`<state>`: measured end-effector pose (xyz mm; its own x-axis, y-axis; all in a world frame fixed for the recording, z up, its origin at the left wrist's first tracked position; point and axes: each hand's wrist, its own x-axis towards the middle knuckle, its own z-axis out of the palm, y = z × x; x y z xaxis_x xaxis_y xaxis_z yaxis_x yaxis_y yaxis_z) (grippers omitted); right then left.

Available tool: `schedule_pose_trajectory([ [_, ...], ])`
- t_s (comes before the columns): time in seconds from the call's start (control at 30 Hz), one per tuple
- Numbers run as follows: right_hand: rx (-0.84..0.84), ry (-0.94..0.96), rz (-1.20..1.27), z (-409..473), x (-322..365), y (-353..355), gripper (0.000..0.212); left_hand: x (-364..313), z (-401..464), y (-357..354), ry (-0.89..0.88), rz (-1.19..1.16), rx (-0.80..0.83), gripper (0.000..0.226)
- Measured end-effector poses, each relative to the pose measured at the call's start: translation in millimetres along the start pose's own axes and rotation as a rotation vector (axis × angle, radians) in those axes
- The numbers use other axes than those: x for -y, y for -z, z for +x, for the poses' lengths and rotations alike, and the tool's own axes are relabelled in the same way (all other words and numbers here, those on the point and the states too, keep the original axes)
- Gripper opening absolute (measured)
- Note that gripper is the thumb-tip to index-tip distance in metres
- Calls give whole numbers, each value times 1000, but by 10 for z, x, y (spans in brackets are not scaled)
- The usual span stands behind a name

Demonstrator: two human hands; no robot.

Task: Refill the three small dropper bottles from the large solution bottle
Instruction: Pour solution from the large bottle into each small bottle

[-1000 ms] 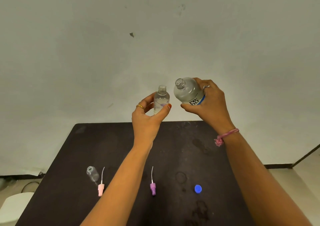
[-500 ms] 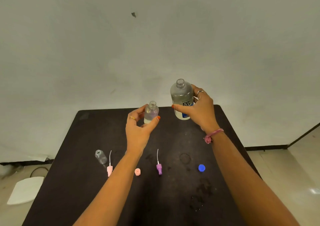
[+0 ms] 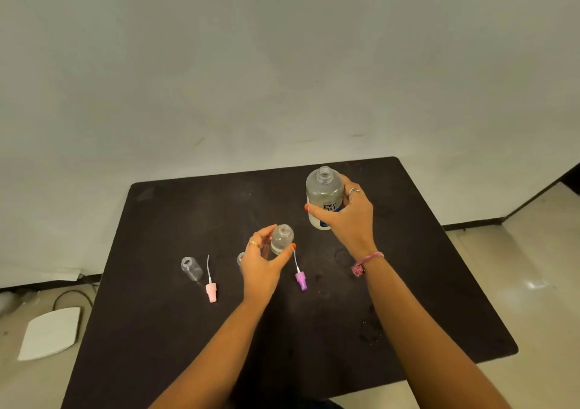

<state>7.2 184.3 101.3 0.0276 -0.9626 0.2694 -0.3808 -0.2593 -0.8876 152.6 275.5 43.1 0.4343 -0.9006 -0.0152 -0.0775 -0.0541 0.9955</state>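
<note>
**Both hands hold open bottles over a dark table**

The left hand [image 3: 262, 264] pinches a small bottle [image 3: 281, 239] at frame centre. The right hand [image 3: 348, 217] wraps the large bottle [image 3: 323, 198], upright, just above and to the right. Another small bottle [image 3: 191, 268], a pink dropper cap [image 3: 211, 292] and a purple dropper cap [image 3: 301, 280] lie on the black table [image 3: 175, 330], backed by a pale wall [image 3: 282, 78]; beige floor [image 3: 533, 267] shows at right.

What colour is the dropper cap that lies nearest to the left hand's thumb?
Purple: the dropper cap with its thin white tube shows clearly in the head view.
</note>
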Motion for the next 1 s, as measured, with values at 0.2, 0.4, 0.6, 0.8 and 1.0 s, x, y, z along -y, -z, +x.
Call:
schedule_pose_trajectory([
  [0.2, -3, -86, -17, -132, -252, -130, 71, 341, 51, -35, 164, 89, 105, 46],
  [0.4, -16, -133, -31, -206, -457, -209, 71, 546, 154, -74, 274, 169, 124, 44],
  [0.6, 0, -175, -51, -236, -620, -226, 72, 676, 241, -149, 327, 255, 98, 42],
  [0.8, 14, -203, -50, -252, -733, -196, 72, 737, 299, -193, 374, 277, 98, 44],
  [1.0, 18, -190, -76, -247, -802, -175, 72, 779, 323, -215, 393, 287, 98, 45],
])
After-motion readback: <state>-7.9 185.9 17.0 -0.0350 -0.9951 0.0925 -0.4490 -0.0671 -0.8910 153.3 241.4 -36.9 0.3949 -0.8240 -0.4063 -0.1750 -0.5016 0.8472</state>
